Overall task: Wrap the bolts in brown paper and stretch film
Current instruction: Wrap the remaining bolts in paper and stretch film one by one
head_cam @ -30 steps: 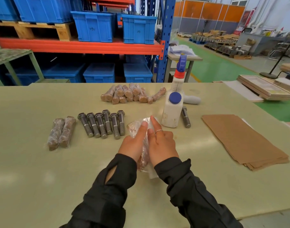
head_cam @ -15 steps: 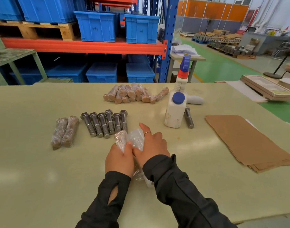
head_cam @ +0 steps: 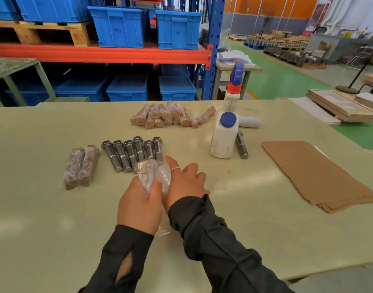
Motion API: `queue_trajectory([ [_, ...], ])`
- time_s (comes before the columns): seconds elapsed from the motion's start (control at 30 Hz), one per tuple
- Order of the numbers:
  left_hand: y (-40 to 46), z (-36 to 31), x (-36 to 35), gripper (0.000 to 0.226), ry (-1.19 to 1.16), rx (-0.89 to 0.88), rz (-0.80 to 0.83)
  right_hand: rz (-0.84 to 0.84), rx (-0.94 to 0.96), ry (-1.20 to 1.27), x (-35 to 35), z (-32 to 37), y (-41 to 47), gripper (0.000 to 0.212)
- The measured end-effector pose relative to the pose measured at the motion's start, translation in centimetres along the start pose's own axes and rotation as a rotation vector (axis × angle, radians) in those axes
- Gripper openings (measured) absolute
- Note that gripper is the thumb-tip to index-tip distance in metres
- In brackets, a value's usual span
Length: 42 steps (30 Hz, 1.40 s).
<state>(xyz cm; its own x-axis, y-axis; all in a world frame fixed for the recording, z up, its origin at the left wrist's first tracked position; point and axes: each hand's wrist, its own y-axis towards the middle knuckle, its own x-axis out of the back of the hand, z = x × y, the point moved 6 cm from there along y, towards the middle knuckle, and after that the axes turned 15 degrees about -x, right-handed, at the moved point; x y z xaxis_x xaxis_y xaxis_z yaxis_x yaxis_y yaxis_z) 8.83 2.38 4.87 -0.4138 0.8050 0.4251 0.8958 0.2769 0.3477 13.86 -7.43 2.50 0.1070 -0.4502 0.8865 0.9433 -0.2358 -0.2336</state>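
A paper-wrapped bolt under clear stretch film [head_cam: 148, 174] lies between my hands near the table's middle. My left hand [head_cam: 140, 205] grips its near end, fingers curled over it. My right hand [head_cam: 185, 182] lies against the film on the bundle's right side with its fingers extended. Several bare steel bolts [head_cam: 132, 153] lie in a row just beyond. Two film-wrapped bolts [head_cam: 80, 166] rest to the left. A pile of wrapped bolts [head_cam: 170, 116] sits farther back. A stack of brown paper sheets [head_cam: 316, 174] lies to the right.
A white spray bottle [head_cam: 224, 134] stands right of the bare bolts, one loose bolt [head_cam: 241, 145] beside it and a white handle-like object [head_cam: 249, 122] behind. Wooden frames [head_cam: 342, 107] lie at the far right. Blue crates [head_cam: 147, 28] fill the rack behind the table.
Both hands have moved the film-covered bolt leftward and nearer the row of bare bolts, turning it as they went. Film now bunches over its far end.
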Motion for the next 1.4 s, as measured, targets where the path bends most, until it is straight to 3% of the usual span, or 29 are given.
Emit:
queue_trajectory([
  [0.2, -0.8, -0.4, 1.8, 0.032, -0.205, 0.105, -0.12, 0.052, 0.045, -0.009, -0.7, 0.4, -0.5, 0.077],
  [0.37, -0.5, -1.8, 3.2, 0.031, -0.302, 0.102, -0.131, -0.1, 0.069, -0.054, -0.2, 0.6, -0.4, 0.079],
  [0.57, 0.4, -1.8, 2.4, 0.033, -0.66, 0.3, -0.106, -0.372, 0.13, -0.121, 3.4, -1.1, 0.0, 0.084],
  [0.83, 1.8, -0.3, -0.2, 0.029, -0.843, 0.405, -0.142, -0.379, 0.105, -0.214, 4.8, -4.0, -0.4, 0.086],
  [1.0, 3.0, 1.6, -2.0, 0.031, -0.999, 0.57, -0.115, -0.215, 0.142, -0.285, 3.4, -5.0, -1.9, 0.085],
  [1.23, 3.8, 3.5, -2.2, 0.03, -0.974, 0.638, -0.143, -0.201, 0.193, -0.345, 3.9, -7.3, -2.6, 0.092],
  [1.4, 4.7, 3.4, -1.7, 0.031, -0.943, 0.588, -0.153, -0.275, 0.204, -0.359, 5.1, -8.3, -2.7, 0.099],
])
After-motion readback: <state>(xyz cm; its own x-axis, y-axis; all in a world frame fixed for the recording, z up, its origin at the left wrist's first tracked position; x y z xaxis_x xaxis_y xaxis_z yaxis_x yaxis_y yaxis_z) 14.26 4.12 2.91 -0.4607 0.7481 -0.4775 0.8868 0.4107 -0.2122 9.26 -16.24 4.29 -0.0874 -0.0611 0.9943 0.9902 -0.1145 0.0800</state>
